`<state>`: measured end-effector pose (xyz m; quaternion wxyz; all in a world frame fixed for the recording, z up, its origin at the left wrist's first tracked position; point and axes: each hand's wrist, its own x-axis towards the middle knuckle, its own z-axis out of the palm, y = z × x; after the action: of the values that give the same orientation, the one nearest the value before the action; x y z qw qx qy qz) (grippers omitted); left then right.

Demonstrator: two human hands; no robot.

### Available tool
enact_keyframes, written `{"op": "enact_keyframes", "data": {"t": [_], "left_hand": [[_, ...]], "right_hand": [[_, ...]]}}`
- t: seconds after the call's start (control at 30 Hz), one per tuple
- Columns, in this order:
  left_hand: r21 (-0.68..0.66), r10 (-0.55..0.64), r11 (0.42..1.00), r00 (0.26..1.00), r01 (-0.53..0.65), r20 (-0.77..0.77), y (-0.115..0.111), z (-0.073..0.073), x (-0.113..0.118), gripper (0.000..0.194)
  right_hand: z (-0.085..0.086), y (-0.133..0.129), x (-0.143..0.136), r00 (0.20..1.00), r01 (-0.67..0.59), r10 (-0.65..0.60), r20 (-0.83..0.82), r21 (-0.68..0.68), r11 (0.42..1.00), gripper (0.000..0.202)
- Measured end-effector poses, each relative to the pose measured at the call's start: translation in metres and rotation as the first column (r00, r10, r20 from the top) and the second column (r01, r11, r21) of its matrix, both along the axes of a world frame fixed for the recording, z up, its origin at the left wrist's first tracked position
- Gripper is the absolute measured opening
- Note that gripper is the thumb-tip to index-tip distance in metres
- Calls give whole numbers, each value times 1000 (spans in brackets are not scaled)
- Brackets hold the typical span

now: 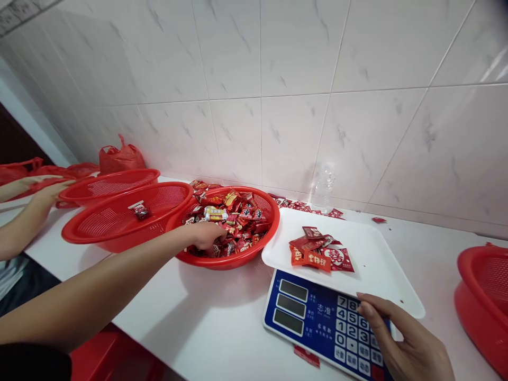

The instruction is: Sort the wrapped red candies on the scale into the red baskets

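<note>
My left hand (206,236) reaches into a red plastic basket (273,217) heaped with small wrapped candies (242,217). Its fingers curl down among the wrappers, and their tips are hidden. At the near edge of a white tray (384,264), my right hand (408,336) has its thumb and forefinger pinched together; what lies between them, if anything, does not show. The tray sits on a blue digital scale (317,330), partly under my right hand. A small pile of red and orange candy packets (317,251) rests on the tray.
Two more red baskets (91,219) stand at the left, the nearer holding one packet (139,210). Another person's arms (27,217) reach in there, near a red plastic bag (121,157). Another red basket (482,301) stands at the right. A clear bottle (324,185) and loose packets line the tiled wall.
</note>
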<state>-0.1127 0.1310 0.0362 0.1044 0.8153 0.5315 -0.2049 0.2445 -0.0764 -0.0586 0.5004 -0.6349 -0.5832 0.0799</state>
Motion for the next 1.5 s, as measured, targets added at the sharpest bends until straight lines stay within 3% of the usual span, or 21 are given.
{"op": "enact_keyframes", "data": {"t": [0.1, 0.27, 0.47, 0.6, 0.7, 0.8, 0.93, 1.07, 1.17, 1.27, 1.33, 1.43, 1.5], "left_hand": [[8, -16, 1000, 998, 16, 67, 6, 1, -6, 18], [178, -5, 984, 980, -31, 200, 16, 6, -18, 28], [60, 15, 998, 973, -30, 229, 13, 11, -25, 36], [72, -19, 997, 994, 11, 111, 5, 19, -33, 48], [120, 67, 991, 997, -63, -29, 0, 22, -45, 51], [83, 143, 987, 989, -140, -31, -3, 24, -57, 46], [-5, 167, 986, 977, -168, 131, -4, 29, -60, 37], [-4, 128, 991, 925, -136, 359, -9, 39, -41, 29], [-13, 130, 989, 828, -147, 546, -13, 43, -23, 35], [-43, 130, 989, 704, -140, 698, -14, 37, -12, 47], [-36, 109, 993, 746, -114, 657, -11, 28, -10, 47], [-65, 50, 997, 936, -29, 349, -9, 14, -11, 44], [-79, -11, 997, 987, 24, 160, -10, 7, -9, 52]], "right_hand": [[-3, 2, 6, 1000, -27, 27, 13, 10, 1000, 26], [-4, 1, 6, 999, -46, 46, 8, 27, 999, 25], [-3, -2, -1, 997, -28, 25, -79, -34, 999, 30], [-5, 0, 5, 998, -39, 37, -47, -33, 999, 32], [-6, 3, 12, 995, -98, 98, 2, -11, 995, 29], [-7, 5, 16, 990, -135, 134, 30, 3, 991, 26], [-5, 5, 15, 991, -122, 121, 60, 20, 992, 26], [-2, 2, 8, 996, -89, 89, 27, 31, 996, 28], [0, -2, 1, 997, -55, 55, -58, -1, 998, 29], [-1, -3, -3, 995, -42, 40, -93, -22, 999, 30], [-2, -3, -2, 994, -43, 40, -102, -24, 999, 30], [-4, 0, 2, 993, -81, 80, -88, -3, 997, 29], [-5, 1, 3, 992, -99, 99, -78, 5, 995, 28]]}}
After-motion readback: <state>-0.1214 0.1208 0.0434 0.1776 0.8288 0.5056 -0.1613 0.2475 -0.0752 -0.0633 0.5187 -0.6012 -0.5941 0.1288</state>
